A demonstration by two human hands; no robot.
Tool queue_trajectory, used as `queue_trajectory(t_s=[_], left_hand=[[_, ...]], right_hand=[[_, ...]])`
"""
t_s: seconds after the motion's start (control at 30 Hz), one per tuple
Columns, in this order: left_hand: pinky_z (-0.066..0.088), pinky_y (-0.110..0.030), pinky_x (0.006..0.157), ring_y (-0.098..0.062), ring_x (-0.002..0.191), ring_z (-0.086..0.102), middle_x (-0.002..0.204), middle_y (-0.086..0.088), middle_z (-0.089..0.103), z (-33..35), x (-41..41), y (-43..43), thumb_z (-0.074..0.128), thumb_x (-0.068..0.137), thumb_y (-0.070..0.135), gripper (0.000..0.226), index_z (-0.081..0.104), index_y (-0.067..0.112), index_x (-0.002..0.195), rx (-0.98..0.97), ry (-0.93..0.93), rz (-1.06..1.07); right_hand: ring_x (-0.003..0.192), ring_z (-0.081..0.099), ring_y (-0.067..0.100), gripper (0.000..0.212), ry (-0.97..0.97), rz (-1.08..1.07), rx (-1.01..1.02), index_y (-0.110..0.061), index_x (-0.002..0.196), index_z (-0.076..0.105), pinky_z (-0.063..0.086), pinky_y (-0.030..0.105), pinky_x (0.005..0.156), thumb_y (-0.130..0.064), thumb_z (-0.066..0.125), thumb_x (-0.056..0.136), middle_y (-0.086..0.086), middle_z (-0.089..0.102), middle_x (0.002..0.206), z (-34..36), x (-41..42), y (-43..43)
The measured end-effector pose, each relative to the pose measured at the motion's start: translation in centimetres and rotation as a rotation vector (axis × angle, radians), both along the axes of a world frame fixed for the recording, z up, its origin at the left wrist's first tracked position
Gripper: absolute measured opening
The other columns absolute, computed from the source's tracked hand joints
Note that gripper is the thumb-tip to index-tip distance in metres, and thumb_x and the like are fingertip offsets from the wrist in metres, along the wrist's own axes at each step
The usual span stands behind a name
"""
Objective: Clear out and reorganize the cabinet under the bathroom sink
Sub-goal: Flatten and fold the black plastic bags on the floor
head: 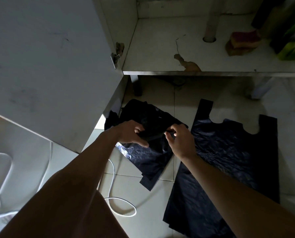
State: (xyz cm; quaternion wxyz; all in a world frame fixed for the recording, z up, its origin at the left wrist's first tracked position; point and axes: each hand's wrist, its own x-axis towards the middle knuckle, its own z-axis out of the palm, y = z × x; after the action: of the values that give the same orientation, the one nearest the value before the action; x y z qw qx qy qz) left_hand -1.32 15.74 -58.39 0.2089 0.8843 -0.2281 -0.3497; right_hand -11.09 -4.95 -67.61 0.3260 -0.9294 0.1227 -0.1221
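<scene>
1. Your left hand [132, 134] reaches forward beside the open cabinet door [48, 66], fingers curled on a crumpled black bag [148, 115].
2. Your right hand [178, 141] pinches that bag's near edge.
3. A second black bag [229, 152] lies flat on the tile floor [182, 103], just right of it.
4. Behind, the cabinet shelf [160, 48] holds a sponge [243, 42] and green bottle [292, 43] at right.

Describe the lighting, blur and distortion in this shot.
Head view: dim, brightest on the cabinet floor; head view: the crumpled black bag held by the left hand and right hand sinks into near-featureless shadow, with a sheen below the left hand; head view: the green package at the right edge is smeared; head view: wide-angle stretch swells the forearms toward the bottom edge.
</scene>
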Motion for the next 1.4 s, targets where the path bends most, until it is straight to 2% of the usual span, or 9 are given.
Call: queue_trajectory(t_s=[0.2,0.33,0.47,0.73,0.9,1.0,1.23,1.3,1.4], left_hand=[[0.055,-0.042,0.080,-0.021,0.085,0.066,0.091,-0.006,0.070,0.2,1.2,0.2,0.078,0.080,0.037,0.032,0.070,0.012,0.099,-0.143,-0.362,0.196],[0.041,-0.020,0.063,-0.011,0.070,0.057,0.073,0.007,0.058,2.0,1.6,-1.2,0.076,0.084,0.025,0.015,0.067,0.014,0.088,-0.304,-0.516,0.305],[0.050,-0.032,0.066,-0.020,0.075,0.065,0.081,-0.004,0.070,4.8,3.4,-2.4,0.070,0.084,0.029,0.021,0.070,0.012,0.096,-0.349,-0.758,0.315],[0.038,-0.026,0.063,-0.015,0.079,0.058,0.090,-0.006,0.068,14.6,8.2,-5.5,0.057,0.084,0.023,0.017,0.067,0.011,0.092,-0.432,-1.068,0.417],[0.047,-0.033,0.072,-0.019,0.089,0.059,0.101,-0.009,0.065,19.6,9.3,-7.4,0.050,0.088,0.022,0.021,0.062,0.008,0.100,-0.494,-1.154,0.478],[0.045,-0.033,0.069,-0.016,0.084,0.056,0.099,-0.009,0.064,23.2,9.7,-7.8,0.049,0.088,0.024,0.023,0.059,0.006,0.097,-0.564,-1.278,0.556],[0.047,-0.038,0.076,-0.025,0.089,0.059,0.097,-0.009,0.062,27.8,9.9,-8.4,0.051,0.085,0.033,0.023,0.058,0.013,0.092,-0.619,-1.248,0.445],[0.040,-0.029,0.070,-0.021,0.082,0.058,0.088,-0.003,0.062,28.4,9.5,-9.0,0.057,0.083,0.032,0.019,0.063,0.014,0.087,-0.639,-1.174,0.355],[0.042,-0.028,0.068,-0.019,0.077,0.062,0.084,0.001,0.068,29.4,8.3,-10.3,0.066,0.081,0.032,0.020,0.074,0.017,0.092,-0.633,-1.109,0.248]], right_hand=[[0.095,0.055,0.023,0.034,-0.140,-0.179,-0.003,-0.013,0.111,0.049,0.051,0.032,0.078,-0.030,0.064,0.085,0.006,0.048,0.109,-1.0,-2.8,0.9],[0.129,0.042,0.031,0.063,0.341,0.314,-0.295,-0.033,0.145,0.034,0.047,0.043,0.099,-0.037,0.059,0.087,0.004,0.034,0.150,-3.7,-5.0,3.2],[0.152,-0.001,0.034,0.072,0.756,0.502,-0.362,-0.042,0.156,0.011,0.006,0.059,0.120,-0.046,0.051,0.096,-0.002,-0.007,0.167,-4.5,-5.3,4.5],[0.154,-0.002,0.027,0.069,0.811,0.608,-0.421,-0.038,0.157,0.015,0.004,0.059,0.120,-0.040,0.050,0.098,-0.002,-0.008,0.167,-3.7,-5.1,4.9],[0.152,0.010,0.030,0.065,0.767,0.699,-0.508,-0.032,0.155,0.024,0.006,0.058,0.120,-0.038,0.051,0.097,0.002,0.003,0.166,-2.3,-5.2,6.1],[0.144,0.034,0.029,0.055,0.721,0.763,-0.413,-0.033,0.147,0.044,0.027,0.048,0.117,-0.031,0.054,0.092,0.002,0.035,0.158,-1.2,-4.9,6.2],[0.078,0.069,0.021,0.037,0.180,0.364,-0.065,-0.018,0.084,0.065,0.056,0.035,0.076,-0.041,0.038,0.083,0.003,0.072,0.081,10.2,2.1,0.5],[0.074,0.066,0.016,0.031,-0.044,0.175,0.151,-0.025,0.092,0.057,0.055,0.037,0.068,-0.053,0.057,0.078,-0.004,0.067,0.081,15.9,4.8,-2.3],[0.089,0.056,0.004,0.068,-0.317,0.054,0.293,-0.030,0.120,0.044,0.049,0.014,0.067,-0.051,0.084,0.069,-0.006,0.053,0.107,25.3,7.2,-5.7]])
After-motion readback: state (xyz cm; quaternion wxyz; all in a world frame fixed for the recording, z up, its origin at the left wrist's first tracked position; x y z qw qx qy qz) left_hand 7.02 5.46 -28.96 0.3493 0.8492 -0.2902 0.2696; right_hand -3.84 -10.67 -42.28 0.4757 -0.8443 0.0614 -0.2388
